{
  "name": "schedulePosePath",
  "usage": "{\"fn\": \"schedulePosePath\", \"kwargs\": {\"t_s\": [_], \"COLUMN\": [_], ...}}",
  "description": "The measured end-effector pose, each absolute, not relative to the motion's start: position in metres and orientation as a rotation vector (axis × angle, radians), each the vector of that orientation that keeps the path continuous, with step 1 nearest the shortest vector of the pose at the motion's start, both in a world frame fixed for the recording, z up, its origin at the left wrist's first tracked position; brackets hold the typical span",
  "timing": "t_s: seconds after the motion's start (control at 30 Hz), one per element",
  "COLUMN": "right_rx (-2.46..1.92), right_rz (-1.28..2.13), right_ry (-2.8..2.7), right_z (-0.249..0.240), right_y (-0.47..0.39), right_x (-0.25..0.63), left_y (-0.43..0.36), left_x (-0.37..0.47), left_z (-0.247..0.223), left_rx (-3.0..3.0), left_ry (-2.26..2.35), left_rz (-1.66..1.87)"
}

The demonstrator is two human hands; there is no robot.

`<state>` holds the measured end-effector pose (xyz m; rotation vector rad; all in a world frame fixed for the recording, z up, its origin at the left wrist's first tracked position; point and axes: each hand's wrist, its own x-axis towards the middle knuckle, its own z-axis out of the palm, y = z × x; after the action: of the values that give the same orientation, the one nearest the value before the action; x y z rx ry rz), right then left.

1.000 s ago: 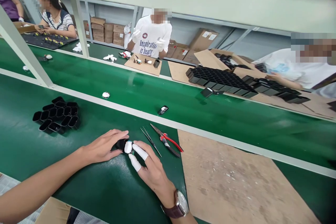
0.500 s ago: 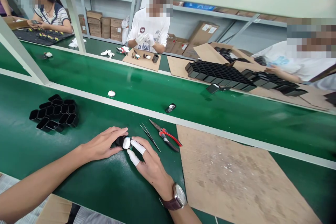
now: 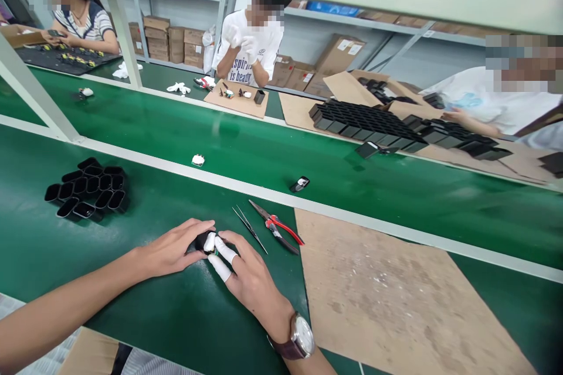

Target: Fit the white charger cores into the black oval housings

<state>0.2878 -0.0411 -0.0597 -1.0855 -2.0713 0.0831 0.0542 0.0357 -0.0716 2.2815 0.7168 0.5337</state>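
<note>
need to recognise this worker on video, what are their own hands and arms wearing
The right hand has white finger cots on two digits and a silver-cased wristwatch with a dark brown strap; the left hand is bare, no sleeves visible.

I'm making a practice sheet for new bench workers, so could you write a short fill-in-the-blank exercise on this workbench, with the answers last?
1. The left hand holds a black case.
The two covered fingers of the right hand wear ____ finger covers.
2. The handles of the pliers are black and ____.
3. Between the right hand and the pliers lies a slim metal pair of ____.
4. On the right wrist is a ____.

Missing words: white; red; tweezers; watch.
</note>
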Motion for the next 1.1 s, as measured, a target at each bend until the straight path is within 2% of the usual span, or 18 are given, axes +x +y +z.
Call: {"fn": "schedulePosePath", "kwargs": {"t_s": [0.33, 0.63, 0.87, 1.1], "right_rx": [-1.130, -1.075, -1.074, -1.005], "right_rz": [0.178, 0.449, 0.501, 0.427], "right_ry": [-2.118, -2.007, -2.011, -2.018], "right_z": [-0.069, -0.074, -0.078, -0.077], "right_y": [-0.038, -0.033, -0.031, -0.033], "right_x": [0.282, 0.281, 0.285, 0.291], "left_y": [0.039, 0.049, 0.128, 0.208], "left_x": [0.052, 0.057, 0.075, 0.142], "left_z": [-0.078, -0.056, -0.052, -0.073], "left_rx": [2.219, 2.175, 2.420, 2.481], "left_ry": [0.709, 0.571, 0.738, 0.959], "left_rz": [0.531, 0.369, 0.565, 0.671]}}
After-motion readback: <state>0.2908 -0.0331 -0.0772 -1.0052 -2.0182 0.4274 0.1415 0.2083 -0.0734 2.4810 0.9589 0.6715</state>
